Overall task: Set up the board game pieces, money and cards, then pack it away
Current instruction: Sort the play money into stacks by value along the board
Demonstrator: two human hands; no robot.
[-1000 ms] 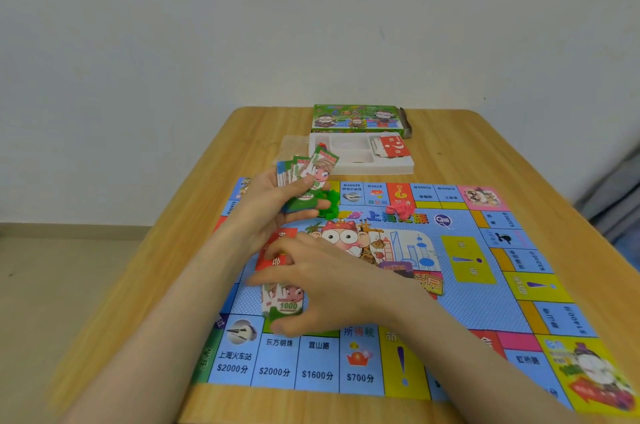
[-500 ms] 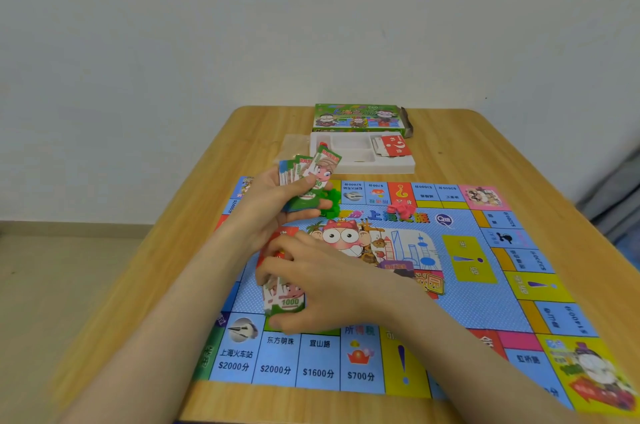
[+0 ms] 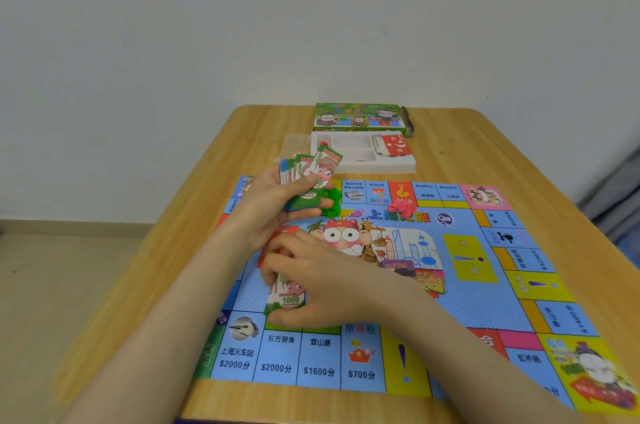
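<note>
The game board (image 3: pixel 485 302) lies flat on the wooden table (image 3: pixel 467 146), its near edge close to the person. The left hand (image 3: pixel 273 208) is raised over the board's far left corner. Its grip is closed round a fan of play-money notes (image 3: pixel 311 170), with the thumb across their faces and the notes standing up and spread. The right hand (image 3: pixel 332 281) reaches across to the left part of the board. Its grip pinches a note marked 1000 (image 3: pixel 287 299) between thumb and curled fingers, low over the blue field just above the near row of priced squares. Whether that note touches the board I cannot tell.

A small heap of green pieces (image 3: pixel 334 200) lies on the board just to the right of the left hand, and a few red pieces (image 3: pixel 398 208) lie farther right, by the far row of squares. Beyond the board stands a white tray (image 3: pixel 381 165) with a red card (image 3: pixel 394 146) in its right compartment. Just behind the tray is the green game box (image 3: pixel 360 117), its right end flap open
</note>
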